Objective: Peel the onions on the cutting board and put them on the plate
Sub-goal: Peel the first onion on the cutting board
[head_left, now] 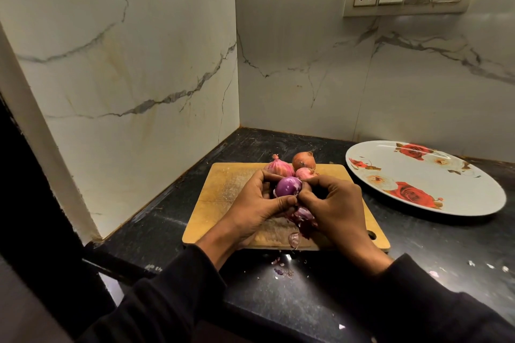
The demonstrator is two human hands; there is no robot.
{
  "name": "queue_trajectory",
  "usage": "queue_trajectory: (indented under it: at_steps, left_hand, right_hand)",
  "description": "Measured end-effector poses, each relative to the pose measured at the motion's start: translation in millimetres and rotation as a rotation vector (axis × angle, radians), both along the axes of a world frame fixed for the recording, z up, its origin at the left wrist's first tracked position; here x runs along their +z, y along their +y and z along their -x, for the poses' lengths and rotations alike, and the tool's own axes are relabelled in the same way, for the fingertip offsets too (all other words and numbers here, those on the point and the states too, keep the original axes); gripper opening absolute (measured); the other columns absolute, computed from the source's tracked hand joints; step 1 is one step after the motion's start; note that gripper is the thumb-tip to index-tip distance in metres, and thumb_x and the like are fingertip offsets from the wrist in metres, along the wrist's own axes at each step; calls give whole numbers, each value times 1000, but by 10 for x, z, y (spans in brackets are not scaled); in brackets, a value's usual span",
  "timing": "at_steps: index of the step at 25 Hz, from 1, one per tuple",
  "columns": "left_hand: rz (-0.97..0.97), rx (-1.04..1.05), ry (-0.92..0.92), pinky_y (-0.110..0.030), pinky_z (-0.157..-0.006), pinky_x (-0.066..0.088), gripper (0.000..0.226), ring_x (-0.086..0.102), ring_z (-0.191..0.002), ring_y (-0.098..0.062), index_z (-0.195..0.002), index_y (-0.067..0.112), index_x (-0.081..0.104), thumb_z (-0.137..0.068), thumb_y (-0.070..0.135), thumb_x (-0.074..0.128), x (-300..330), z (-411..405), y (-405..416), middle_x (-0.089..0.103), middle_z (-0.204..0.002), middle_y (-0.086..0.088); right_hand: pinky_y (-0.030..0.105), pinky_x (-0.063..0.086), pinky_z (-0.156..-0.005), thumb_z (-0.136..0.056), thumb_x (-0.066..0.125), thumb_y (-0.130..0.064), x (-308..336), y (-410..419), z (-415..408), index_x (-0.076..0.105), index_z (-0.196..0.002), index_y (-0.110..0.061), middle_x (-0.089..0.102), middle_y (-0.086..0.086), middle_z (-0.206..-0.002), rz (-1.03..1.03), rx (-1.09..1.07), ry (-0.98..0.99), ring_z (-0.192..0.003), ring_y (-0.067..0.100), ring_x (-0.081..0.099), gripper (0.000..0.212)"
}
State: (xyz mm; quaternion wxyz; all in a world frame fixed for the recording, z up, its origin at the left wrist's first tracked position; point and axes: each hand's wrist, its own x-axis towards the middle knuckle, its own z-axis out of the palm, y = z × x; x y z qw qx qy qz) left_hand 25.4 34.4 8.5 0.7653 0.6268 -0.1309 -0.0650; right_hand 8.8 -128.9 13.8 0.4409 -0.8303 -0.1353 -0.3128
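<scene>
1. I see the left hand (257,199) curled around the purple onion (288,186), cradling it from the left and below, with the thumb pressed against its near side. The onion is held just above the middle of the cutting board (223,192), and the part facing me is glossy and already bare.

2. The right hand (334,203) is closed too, its fingertips pinching at the onion's right flank. I judge it grips a strip of skin, since loose peel (302,216) hangs down between the two hands towards the board.

3. Three unpeeled onions lie touching one another at the board's far edge, just beyond the hands: a pink onion (277,166) on the left, a brown onion (303,160) behind, and a small pink onion (305,173) nearest the held one.

4. The relation that matters most: the plate (423,172) lies to the right and slightly farther back, apart from the board and with no onion on it. The right hand is nearer to it, yet the left hand carries the onion.

5. So I judge the peeling needs finishing first. Then the onion either passes to the right hand or crosses rightwards over the board in the left.

6. I cannot tell which way the onion's root-to-tip axis points; the fingers hide both ends.

7. Scraps of peel (281,270) lie on the dark counter (418,245) in front of the board.
</scene>
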Motion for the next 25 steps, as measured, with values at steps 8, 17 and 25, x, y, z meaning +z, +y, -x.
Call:
queue_trajectory:
  at_steps: [8, 17, 25]
  left_hand:
    - [158, -3, 95, -42, -83, 62, 39, 71, -106, -29, -121, 4, 51, -86, -7, 65, 38, 1, -7, 61, -122, -14]
    - [113, -24, 79, -41, -82, 63, 41, 72, -104, -26, -123, 2, 51, -86, -5, 66, 33, 8, -14, 59, -124, -16]
    - [174, -52, 73, -38, -85, 62, 43, 68, -114, -28, -121, 7, 58, -79, 11, 66, 16, -9, -20, 63, -128, -16]
  right_hand:
    - [13, 54, -74, -91, 70, -19, 23, -13, 5, 67, -101, -40, 70, -22, -89, -125, 180, 69, -86, -5, 68, 24]
    - [4, 46, -64, -93, 66, -12, -26, -2, -48, 68, -95, -28, 60, -25, -77, -33, 43, 6, -79, -12, 62, 16]
    - [17, 56, -70, -95, 63, -27, -42, -20, -82, 70, -104, -30, 72, -14, -92, -163, 144, 90, -85, 2, 68, 12]
